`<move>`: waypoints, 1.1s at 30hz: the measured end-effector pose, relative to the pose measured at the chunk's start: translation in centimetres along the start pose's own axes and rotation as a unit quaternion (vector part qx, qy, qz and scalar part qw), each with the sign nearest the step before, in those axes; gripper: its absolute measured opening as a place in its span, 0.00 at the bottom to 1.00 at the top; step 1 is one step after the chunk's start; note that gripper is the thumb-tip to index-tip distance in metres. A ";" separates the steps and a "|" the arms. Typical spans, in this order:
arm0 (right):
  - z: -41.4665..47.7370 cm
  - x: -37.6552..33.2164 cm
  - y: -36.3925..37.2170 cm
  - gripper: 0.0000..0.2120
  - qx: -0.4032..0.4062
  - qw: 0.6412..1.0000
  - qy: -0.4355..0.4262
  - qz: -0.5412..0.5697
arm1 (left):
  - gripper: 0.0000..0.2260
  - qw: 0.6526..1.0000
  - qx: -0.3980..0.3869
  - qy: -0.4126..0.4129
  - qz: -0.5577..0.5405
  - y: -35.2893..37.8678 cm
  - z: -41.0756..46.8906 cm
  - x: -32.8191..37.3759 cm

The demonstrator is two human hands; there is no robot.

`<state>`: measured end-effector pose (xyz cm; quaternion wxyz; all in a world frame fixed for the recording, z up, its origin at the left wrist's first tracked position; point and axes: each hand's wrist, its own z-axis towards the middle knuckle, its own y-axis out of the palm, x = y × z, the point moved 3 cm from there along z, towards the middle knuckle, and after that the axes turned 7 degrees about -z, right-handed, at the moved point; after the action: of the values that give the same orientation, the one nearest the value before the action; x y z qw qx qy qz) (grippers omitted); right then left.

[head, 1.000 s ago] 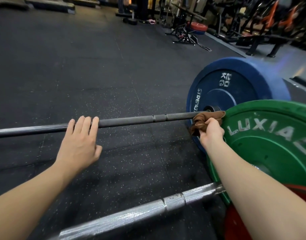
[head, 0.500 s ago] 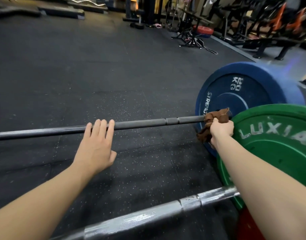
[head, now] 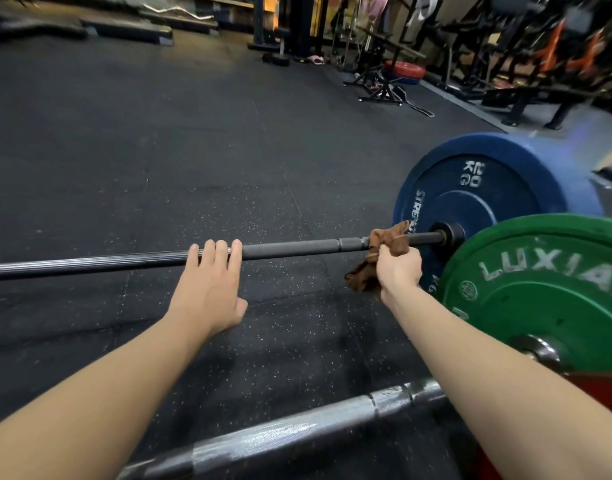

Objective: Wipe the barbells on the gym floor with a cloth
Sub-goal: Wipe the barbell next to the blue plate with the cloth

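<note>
Speckled black rubber floor (head: 159, 150), racks dim behind. My left hand (head: 211, 289) lies flat-fingered on the black barbell (head: 297, 247); my right hand (head: 398, 268) bunches the brown cloth (head: 387, 242) round it beside the blue plate (head: 488, 188).

Black rubber floor (head: 159, 150) flecked with white spreads across the room, its tile seams faintly visible. Low dark platforms (head: 124, 29) line the far left edge. Dark upright posts (head: 297, 22) stand at the far centre. Toward the far right corner sit a red plate (head: 405, 69), a black stand (head: 380, 93) and orange-padded machines (head: 557, 53) on a paler grey strip (head: 581, 123) under dim warm light.
</note>
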<state>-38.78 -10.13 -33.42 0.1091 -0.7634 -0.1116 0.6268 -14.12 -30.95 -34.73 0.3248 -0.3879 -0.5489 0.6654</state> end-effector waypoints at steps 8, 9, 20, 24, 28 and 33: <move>3.5 -0.7 -0.7 0.10 0.100 0.992 0.035 0.074 | 0.41 1.000 0.009 0.012 -0.001 0.6 -0.2 -0.3; 4.1 -0.7 -0.9 0.08 0.119 0.988 0.041 0.090 | 0.41 1.000 0.014 0.014 -0.006 0.8 -0.2 -0.3; 6.5 -0.6 -2.2 0.07 0.146 0.984 0.038 0.094 | 0.42 0.999 0.038 0.030 -0.025 1.4 0.1 -0.8; 4.0 -0.6 -1.0 0.10 0.093 0.991 0.022 0.098 | 0.41 0.999 0.021 0.023 -0.015 1.0 0.0 -0.7; 0.8 -0.3 1.4 0.09 0.032 0.990 0.027 0.137 | 0.41 1.000 0.012 0.017 -0.022 0.2 -0.1 -0.3; 0.2 0.7 2.2 0.07 0.032 0.993 0.056 0.097 | 0.40 1.000 0.000 0.017 -0.010 -0.1 0.0 -0.3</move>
<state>-38.75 -11.97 -34.76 0.0783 -0.8003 -0.0109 0.5943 -13.97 -31.23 -34.59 0.3406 -0.3941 -0.5471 0.6552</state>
